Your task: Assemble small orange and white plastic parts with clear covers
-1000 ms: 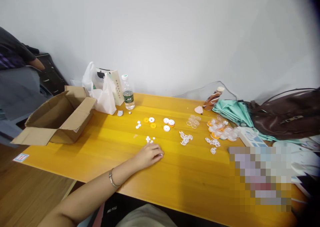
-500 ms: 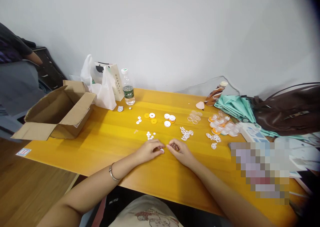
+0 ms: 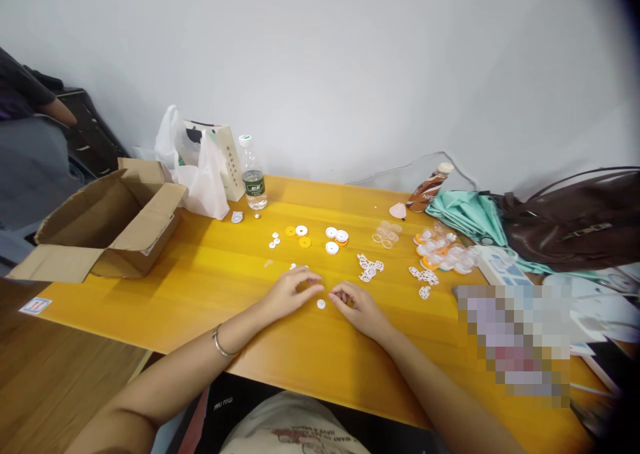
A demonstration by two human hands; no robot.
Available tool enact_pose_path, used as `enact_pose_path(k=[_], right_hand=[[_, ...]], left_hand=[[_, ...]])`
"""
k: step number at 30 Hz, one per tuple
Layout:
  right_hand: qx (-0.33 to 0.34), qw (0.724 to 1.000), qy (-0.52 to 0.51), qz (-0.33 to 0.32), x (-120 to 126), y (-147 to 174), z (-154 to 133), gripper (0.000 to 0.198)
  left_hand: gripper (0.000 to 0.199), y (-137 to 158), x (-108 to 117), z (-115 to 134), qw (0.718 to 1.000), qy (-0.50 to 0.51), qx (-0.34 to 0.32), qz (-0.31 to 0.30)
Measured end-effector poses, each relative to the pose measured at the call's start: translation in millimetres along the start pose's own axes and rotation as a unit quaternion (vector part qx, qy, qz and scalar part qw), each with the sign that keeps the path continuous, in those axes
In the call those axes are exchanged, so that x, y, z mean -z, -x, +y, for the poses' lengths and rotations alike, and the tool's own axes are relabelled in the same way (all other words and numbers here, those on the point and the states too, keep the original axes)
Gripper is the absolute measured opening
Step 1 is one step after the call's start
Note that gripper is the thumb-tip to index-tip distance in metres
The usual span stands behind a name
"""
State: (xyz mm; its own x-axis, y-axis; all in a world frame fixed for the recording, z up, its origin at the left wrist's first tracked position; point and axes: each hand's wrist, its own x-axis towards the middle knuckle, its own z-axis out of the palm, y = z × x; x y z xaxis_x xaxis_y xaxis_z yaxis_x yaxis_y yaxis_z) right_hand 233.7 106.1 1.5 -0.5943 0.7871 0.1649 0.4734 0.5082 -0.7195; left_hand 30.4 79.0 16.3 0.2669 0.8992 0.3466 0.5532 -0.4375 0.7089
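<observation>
A small round white disc (image 3: 321, 304) lies on the yellow wooden table (image 3: 300, 347), between my two hands. My left hand (image 3: 293, 293) is just left of it, thumb and fingers apart, holding nothing. On the disc's right, my right hand (image 3: 357, 307) has its fingers curled in and the thumb against them; whatever they may hold is hidden. Small white pieces (image 3: 293, 266) show partly behind my left hand. Farther back sit white and yellow rings (image 3: 305, 242), white-topped discs (image 3: 332, 247) and white lattice pieces (image 3: 369, 267).
Left stands an open cardboard box (image 3: 135, 241), with a plastic bag (image 3: 203, 187) and water bottle (image 3: 255, 184) behind. Clear rings (image 3: 386, 235), clear and orange parts (image 3: 440, 251), a brown drink bottle (image 3: 429, 189) and a dark bag (image 3: 560, 231) are rightward. A person's arm (image 3: 60, 111) appears far left.
My left hand has spread its fingers and drawn back from the white disc, which now shows whole on the table. My right hand stays curled. The view has shifted slightly.
</observation>
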Motion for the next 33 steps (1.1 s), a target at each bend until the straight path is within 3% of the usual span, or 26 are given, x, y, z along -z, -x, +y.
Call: enact_pose_path(k=[3,6,13,18,22,24,28,33], right_hand=[[-0.003,1.000,-0.006,0.002,1.0,0.3,-1.6,0.017],[-0.003,1.000,-0.013,0.004,2.0,0.7,-2.2,0.017],[0.000,1.000,-0.021,-0.002,1.5,1.7,0.8,0.017],[-0.013,0.999,-0.044,0.001,2.6,1.4,4.0,0.019],[-0.040,0.995,-0.092,0.027,3.8,-0.3,9.0,0.022],[-0.044,0.993,-0.104,0.033,3.4,-0.8,11.1,0.023],[-0.034,0.996,-0.083,0.027,1.8,-0.2,11.3,0.022],[-0.023,0.998,-0.057,0.018,0.9,1.3,7.6,0.020]], left_hand=[[0.020,-21.5,14.7,-15.7,0.992,-0.119,0.029,0.032],[0.016,-45.7,23.2,-36.1,0.984,-0.168,0.036,0.042],[0.015,-72.1,15.4,-58.0,0.973,-0.230,0.023,0.007],[0.019,-55.1,18.9,-33.2,0.973,-0.230,-0.018,-0.019],[0.020,-18.8,27.3,-4.3,0.976,-0.147,-0.138,-0.081],[0.022,-2.1,28.9,2.9,0.972,-0.124,-0.168,-0.106],[0.023,13.0,22.3,-1.9,0.966,-0.119,-0.188,-0.134],[0.024,10.6,11.2,-14.6,0.959,-0.143,-0.188,-0.154]])
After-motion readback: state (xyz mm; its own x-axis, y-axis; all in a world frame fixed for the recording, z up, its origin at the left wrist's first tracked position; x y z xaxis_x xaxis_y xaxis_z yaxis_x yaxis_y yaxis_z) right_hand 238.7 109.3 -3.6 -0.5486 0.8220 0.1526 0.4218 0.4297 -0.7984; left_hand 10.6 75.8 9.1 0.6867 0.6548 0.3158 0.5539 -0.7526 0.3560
